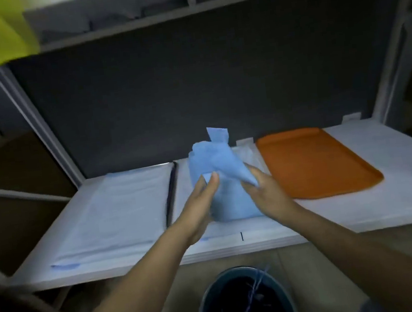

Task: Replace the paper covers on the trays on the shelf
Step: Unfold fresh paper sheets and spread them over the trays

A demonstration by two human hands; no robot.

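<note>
You've got the crumpled blue paper [218,180] bunched up over the middle tray [184,181] on the shelf [394,158], with left hand [200,203] and right hand [266,190] fingers clamped on it. The left tray [172,193] is paper-covered, the orange tray [312,163] is bare, and the bin [204,301] below holds something dark.

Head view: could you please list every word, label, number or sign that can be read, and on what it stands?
None: no word, number or label can be read in this view.
The short black stroke on the white paper-lined shelf is a mark, not a letter.
The orange plastic tray shows no print.
</note>
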